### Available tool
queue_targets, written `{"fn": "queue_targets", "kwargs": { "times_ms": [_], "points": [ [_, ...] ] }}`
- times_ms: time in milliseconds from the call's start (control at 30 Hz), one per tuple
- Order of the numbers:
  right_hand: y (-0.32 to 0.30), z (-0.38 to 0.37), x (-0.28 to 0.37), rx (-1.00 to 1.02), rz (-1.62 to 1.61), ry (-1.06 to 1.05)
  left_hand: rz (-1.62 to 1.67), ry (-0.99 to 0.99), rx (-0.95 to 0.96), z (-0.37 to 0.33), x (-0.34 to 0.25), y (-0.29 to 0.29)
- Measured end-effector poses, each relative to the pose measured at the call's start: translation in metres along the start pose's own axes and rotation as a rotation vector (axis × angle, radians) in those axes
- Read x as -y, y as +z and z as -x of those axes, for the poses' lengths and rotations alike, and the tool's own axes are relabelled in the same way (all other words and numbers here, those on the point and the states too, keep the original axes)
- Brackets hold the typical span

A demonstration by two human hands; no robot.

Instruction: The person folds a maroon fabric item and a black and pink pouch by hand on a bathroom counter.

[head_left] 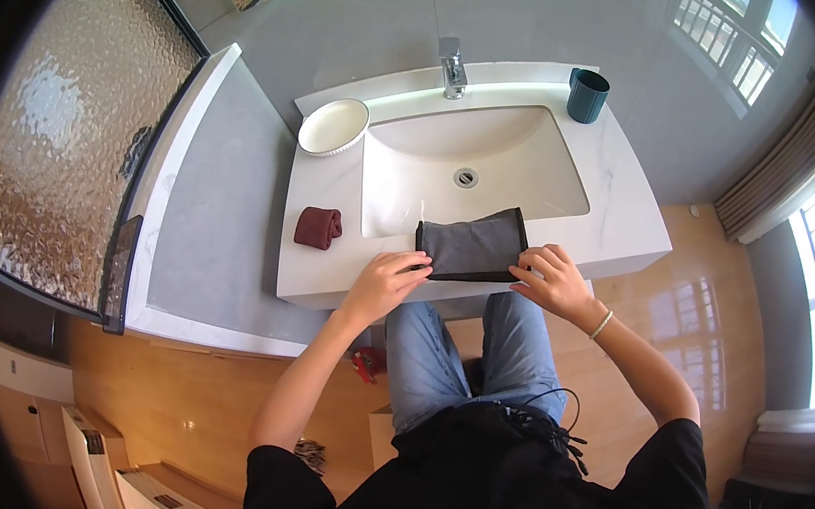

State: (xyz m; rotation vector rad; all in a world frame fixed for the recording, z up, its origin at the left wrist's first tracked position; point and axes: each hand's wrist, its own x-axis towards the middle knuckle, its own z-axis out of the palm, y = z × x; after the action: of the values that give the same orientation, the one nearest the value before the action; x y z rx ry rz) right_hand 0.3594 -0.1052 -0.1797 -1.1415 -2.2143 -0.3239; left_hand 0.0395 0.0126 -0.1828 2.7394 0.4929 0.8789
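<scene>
Glass panel (80, 119): rippled, dark-framed, standing at far left.
Ledge (218, 209): grey with white edging, just right of the panel.
Desk (312, 178): white with faint grey veining, running left to right.
Maroon cloth (318, 228): rolled up, lying on the near left of the desk.
Dish (333, 127): white, oval, set on the far left, beyond the maroon cloth.
Left hand (389, 280): narrow, fingers and thumb holding the near left part of the grey cloth (473, 248).
Faucet (452, 69): chrome, upright behind the basin (531, 168).
Drain (466, 178): round, metal, in the basin floor.
Grey cloth: black-bordered, stretched between both hands at the near edge of the desk, overlapping the basin's near rim; cannot tell whether lying flat or slightly lifted.
Right hand (557, 279): narrow, holding the near right edge of the grey cloth.
Cup (588, 97): dark teal, upright at the far right corner.
Bracelet (601, 324): pale, around the right wrist.
Curtain (785, 152): brown, hanging beside the window at far right.
</scene>
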Motion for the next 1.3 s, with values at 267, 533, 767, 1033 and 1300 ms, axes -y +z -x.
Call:
{"fn": "queue_targets", "kwargs": {
  "times_ms": [267, 533, 767, 1033, 1300],
  "points": [
    [0.000, -0.003, -0.007, -0.046, 0.032, -0.099, -0.048, 0.017, 0.053, -0.007, -0.002, -0.005],
    [-0.003, 0.001, -0.008, -0.004, -0.064, -0.036, -0.275, 0.067, 0.022, -0.004, -0.019, 0.017],
    [-0.015, -0.002, -0.001, 0.044, -0.043, -0.110, -0.220, 0.134, -0.089, 0.003, -0.028, 0.007],
    [-0.021, -0.008, 0.006, 0.073, -0.186, 0.014, -0.121, -0.005, -0.065, -0.004, -0.046, -0.011],
    [-0.013, -0.046, -0.022, 0.124, -0.464, 0.372, 0.130, -0.370, -0.043, -0.030, -0.011, -0.015]
  ]
}}
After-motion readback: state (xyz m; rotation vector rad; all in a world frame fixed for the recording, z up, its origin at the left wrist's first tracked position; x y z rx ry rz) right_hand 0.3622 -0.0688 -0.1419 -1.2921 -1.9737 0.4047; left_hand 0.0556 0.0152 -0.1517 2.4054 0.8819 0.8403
